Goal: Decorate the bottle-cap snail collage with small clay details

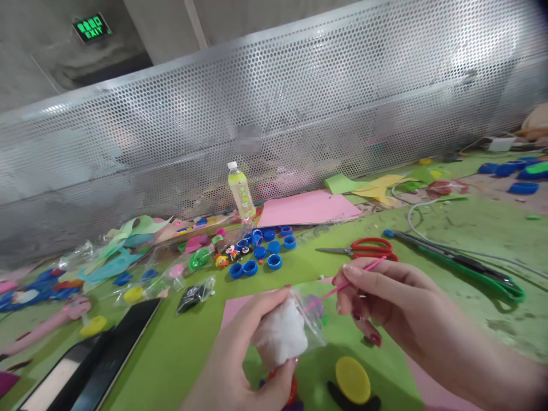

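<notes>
White lump, partly wrapped in a clear bag, sits in the left hand, whose grip is closed around it above the green surface. Thumb and fingers of the right hand pinch a pink stick, its tip beside the lump; whether they touch, I cannot tell. Nearer the viewer lies a yellow disc. Beyond the right hand are red-handled scissors, with a green knife further right. Blue caps cluster before an upright bottle, pink paper beside it.
</notes>
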{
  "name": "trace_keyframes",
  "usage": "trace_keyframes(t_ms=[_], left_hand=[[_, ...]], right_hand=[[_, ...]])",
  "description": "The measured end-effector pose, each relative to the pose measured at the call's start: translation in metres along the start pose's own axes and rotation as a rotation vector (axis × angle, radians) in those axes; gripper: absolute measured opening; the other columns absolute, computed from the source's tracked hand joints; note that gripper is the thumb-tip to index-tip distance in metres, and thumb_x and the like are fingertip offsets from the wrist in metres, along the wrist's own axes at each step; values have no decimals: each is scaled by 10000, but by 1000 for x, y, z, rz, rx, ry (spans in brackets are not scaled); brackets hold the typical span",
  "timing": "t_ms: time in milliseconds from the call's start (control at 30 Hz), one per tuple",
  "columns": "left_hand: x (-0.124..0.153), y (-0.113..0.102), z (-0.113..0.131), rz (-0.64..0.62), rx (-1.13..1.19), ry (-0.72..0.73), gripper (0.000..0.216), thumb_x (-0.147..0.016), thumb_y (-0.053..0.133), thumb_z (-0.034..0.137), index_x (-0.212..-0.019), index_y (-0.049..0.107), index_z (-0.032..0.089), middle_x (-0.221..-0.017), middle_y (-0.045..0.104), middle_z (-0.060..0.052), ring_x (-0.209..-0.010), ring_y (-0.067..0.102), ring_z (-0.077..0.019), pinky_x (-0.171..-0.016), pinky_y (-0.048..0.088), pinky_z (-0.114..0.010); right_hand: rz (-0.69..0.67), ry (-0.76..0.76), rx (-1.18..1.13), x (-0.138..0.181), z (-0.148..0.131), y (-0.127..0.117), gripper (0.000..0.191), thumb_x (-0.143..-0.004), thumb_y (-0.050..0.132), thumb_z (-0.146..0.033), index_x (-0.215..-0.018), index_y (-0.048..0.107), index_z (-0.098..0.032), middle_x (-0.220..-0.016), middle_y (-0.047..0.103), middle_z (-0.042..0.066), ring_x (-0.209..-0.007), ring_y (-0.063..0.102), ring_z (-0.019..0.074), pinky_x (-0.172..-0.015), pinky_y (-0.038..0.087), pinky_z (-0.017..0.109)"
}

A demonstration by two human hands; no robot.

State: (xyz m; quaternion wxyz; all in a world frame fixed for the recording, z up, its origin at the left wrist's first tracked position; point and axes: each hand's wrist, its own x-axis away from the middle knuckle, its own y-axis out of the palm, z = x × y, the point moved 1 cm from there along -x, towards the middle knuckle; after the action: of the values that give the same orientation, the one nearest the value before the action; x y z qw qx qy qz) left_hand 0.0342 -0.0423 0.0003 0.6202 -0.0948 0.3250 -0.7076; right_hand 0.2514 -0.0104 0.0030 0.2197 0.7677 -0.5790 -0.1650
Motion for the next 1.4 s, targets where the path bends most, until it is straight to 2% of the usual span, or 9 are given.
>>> trace_keyframes(t_ms=[200, 400, 567, 700, 833, 933, 1100, 1300, 1400], left_hand=[[1, -1, -2, -32, -35, 68, 606, -750, 647, 186, -1278, 509, 451, -1326, 601, 33, -1157, 610, -267, -1079, 413, -437], [-4, -5, -5, -81, 65, 91, 549, -743, 774, 381, -1246, 562, 441, -1295, 629, 18, -1120, 630, -269, -927, 531, -332], [-11, -6, -6, -90, -154, 329, 674, -683, 844, 364, -1269, 527, 465, -1201, 690, 33, -1042, 672, -227, -899, 525, -259], [-13, -6, -1, -77, -275, 386, 691, -683, 848, 337, -1276, 510, 441, -1134, 713, 31, -949, 700, -205, -890, 523, -249], [-12, -4, -1, -110, -280, 410, 674, -683, 840, 268, -1258, 522, 417, -1050, 726, 35, -882, 704, -189, -810, 528, -218], [-11, -2, -2, -146, -195, 324, 595, -684, 826, 248, -1205, 573, 386, -1039, 722, 26, -889, 693, -205, -779, 520, -233], [-11, 0, 4, -234, 115, -31, 345, -750, 735, 376, -1079, 648, 324, -888, 683, 26, -647, 588, -151, -571, 445, -213], [-8, -1, 8, -203, 307, -139, 359, -684, 786, 417, -1023, 681, 364, -861, 670, 58, -719, 568, -144, -626, 422, -187], [-6, -1, 3, -221, 385, -250, 401, -688, 776, 469, -1061, 666, 369, -896, 674, 48, -716, 580, -150, -623, 447, -199]], right_hand=[[-79, -60, 56, 2, 1, 1, 202, -849, 724, -337, -751, 768, -165, -715, 720, 59, -551, 570, 96, -461, 465, 163], [-145, -143, 323, 5, 2, 5, 264, -872, 674, -412, -752, 773, -199, -748, 707, 49, -575, 598, 124, -538, 522, 221], [-145, -165, 426, 10, 2, 7, 301, -827, 691, -482, -696, 744, -216, -675, 659, 25, -587, 581, 140, -488, 500, 202], [-160, -147, 491, 8, 12, 3, 240, -877, 646, -433, -780, 741, -235, -735, 651, 8, -597, 558, 122, -505, 455, 201], [-207, -204, 508, 4, 20, 3, 170, -887, 657, -350, -817, 768, -241, -804, 638, 8, -724, 589, 137, -648, 465, 235], [-244, -185, 507, 3, 21, 8, 158, -891, 658, -313, -803, 783, -270, -795, 617, 5, -817, 609, 164, -732, 471, 260], [-169, -282, 615, 9, 13, 10, 158, -917, 628, -321, -855, 773, -310, -824, 664, 2, -803, 613, 164, -733, 473, 267], [-117, -485, 638, 22, 2, 5, 207, -969, 547, -298, -820, 690, -279, -797, 651, -28, -777, 596, 127, -730, 472, 216], [-14, -560, 642, 23, -1, 4, 230, -957, 566, -313, -751, 644, -245, -730, 627, -42, -703, 572, 103, -621, 446, 176]])
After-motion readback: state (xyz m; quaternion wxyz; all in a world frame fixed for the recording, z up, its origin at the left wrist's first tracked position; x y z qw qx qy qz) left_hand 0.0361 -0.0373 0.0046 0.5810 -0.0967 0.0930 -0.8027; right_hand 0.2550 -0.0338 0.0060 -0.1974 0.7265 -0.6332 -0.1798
